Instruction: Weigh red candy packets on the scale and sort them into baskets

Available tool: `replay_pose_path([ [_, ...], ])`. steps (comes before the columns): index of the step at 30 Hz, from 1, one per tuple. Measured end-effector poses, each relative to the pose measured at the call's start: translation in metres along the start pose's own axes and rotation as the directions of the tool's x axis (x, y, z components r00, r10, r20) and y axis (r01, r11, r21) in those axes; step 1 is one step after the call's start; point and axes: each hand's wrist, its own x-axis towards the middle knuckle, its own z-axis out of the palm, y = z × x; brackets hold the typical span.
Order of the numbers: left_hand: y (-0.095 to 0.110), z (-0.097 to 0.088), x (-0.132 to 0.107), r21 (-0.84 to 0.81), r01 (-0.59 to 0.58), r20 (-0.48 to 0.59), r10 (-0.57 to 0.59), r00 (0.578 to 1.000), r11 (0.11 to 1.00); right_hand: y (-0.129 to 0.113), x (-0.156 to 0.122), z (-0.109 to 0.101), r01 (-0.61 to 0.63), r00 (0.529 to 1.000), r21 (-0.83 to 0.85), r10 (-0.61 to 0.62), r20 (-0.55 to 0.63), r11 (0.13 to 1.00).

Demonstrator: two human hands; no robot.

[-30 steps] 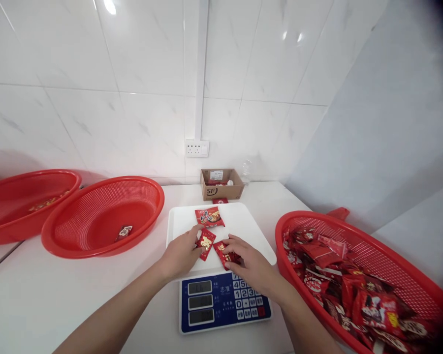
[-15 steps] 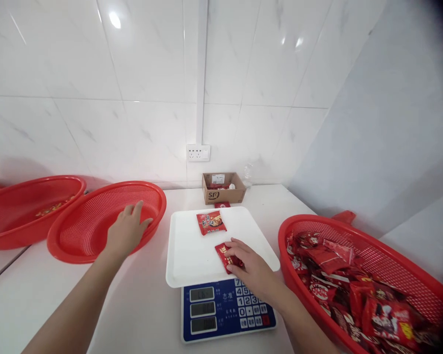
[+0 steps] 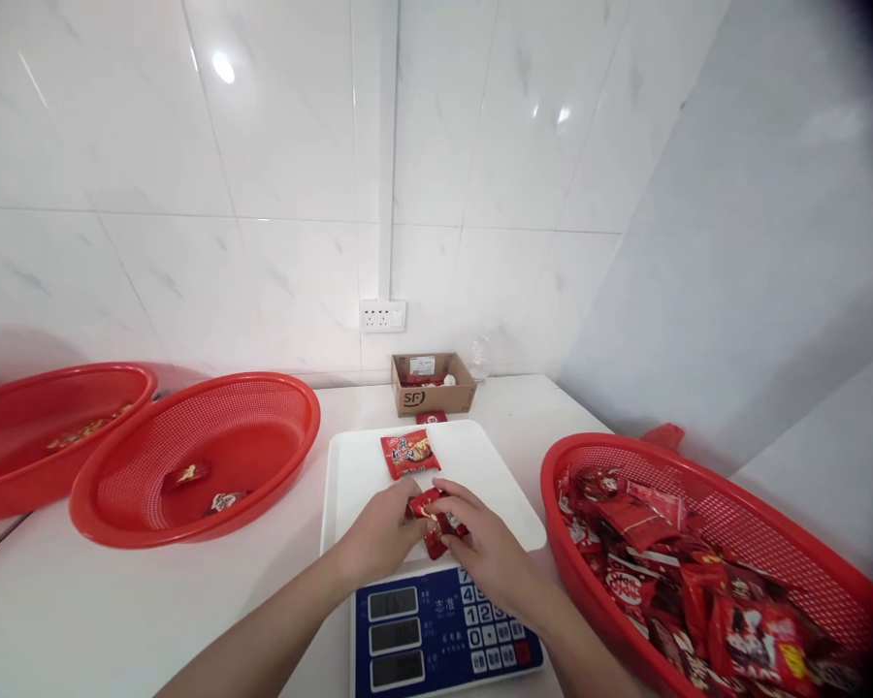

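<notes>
My left hand (image 3: 379, 535) and my right hand (image 3: 489, 545) are close together over the near part of a white scale tray (image 3: 349, 456). Small red shiny packets (image 3: 434, 543) are between them; the fingers of my left hand pinch one, and my right hand's curled fingers grip red wrapper too. How many packets they hold is partly hidden. Just beyond the fingers, a larger red snack packet (image 3: 410, 454) with printed food and writing lies flat on the tray. Below the hands shows the scale's blue keypad panel (image 3: 447, 635).
On the right, a red basket (image 3: 564, 465) holds a heap of red packets. A red colander-like basket (image 3: 302, 407) on the left contains two small packets. Farther left, another red basket (image 3: 135, 383) holds small yellowish pieces. An open cardboard box (image 3: 436, 397) stands behind the tray.
My left hand has moved from above the left basket to the tray beside my right hand. Two packets now show in that basket. Red packets are now between both hands.
</notes>
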Motion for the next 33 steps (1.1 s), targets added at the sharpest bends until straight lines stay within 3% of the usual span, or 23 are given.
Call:
replay_pose_path([
  [2,0.001,0.0,0.0,-0.128,0.02,0.016,-0.018,1.0,0.992,0.001,0.0,0.001,0.014,0.997,0.01,-0.014,-0.07,1.0],
  [4,0.004,-0.002,-0.001,-0.377,0.078,0.001,-0.084,0.996,0.923,0.002,0.002,0.002,0.021,0.98,0.024,-0.015,-0.201,1.0],
  [6,0.008,-0.005,-0.003,-0.633,0.154,0.013,-0.189,0.982,0.758,0.002,0.004,0.006,0.025,0.945,0.065,-0.002,-0.326,0.998],
  [8,0.013,-0.008,-0.007,-0.774,0.22,0.069,-0.265,0.962,0.594,0.001,0.006,0.01,0.065,0.926,0.127,-0.012,-0.378,0.99],
  [10,0.017,-0.008,-0.012,-0.792,0.267,0.148,-0.252,0.956,0.549,-0.001,0.007,0.017,0.131,0.934,0.16,-0.068,-0.351,0.978],
  [13,0.02,-0.005,-0.019,-0.767,0.276,0.208,-0.182,0.961,0.579,-0.007,0.005,0.027,0.187,0.962,0.141,-0.152,-0.226,0.972],
  [19,0.015,-0.013,-0.025,-0.741,0.239,0.146,-0.197,0.97,0.628,-0.021,0.004,0.031,0.194,0.981,0.205,-0.192,-0.026,0.96],
  [21,0.011,-0.027,-0.026,-0.695,0.178,0.044,-0.205,0.978,0.697,-0.022,0.012,0.025,0.198,0.98,0.185,-0.195,-0.037,0.962],
  [23,0.006,-0.048,-0.028,-0.563,0.079,-0.134,-0.185,0.974,0.823,-0.02,0.024,0.016,0.157,0.986,0.099,-0.15,-0.072,0.983],
  [26,-0.002,-0.087,-0.029,-0.185,0.047,-0.438,-0.125,0.89,0.982,-0.014,0.047,0.003,-0.008,0.999,-0.161,0.002,-0.041,0.987],
  [29,-0.015,-0.123,-0.03,0.162,0.247,-0.583,-0.109,0.805,0.956,-0.011,0.066,-0.002,-0.106,0.988,-0.417,0.142,0.057,0.903],
  [33,-0.038,-0.151,-0.032,0.441,0.42,-0.552,-0.129,0.824,0.793,-0.008,0.074,0.003,-0.086,0.969,-0.525,0.195,0.155,0.847],
])
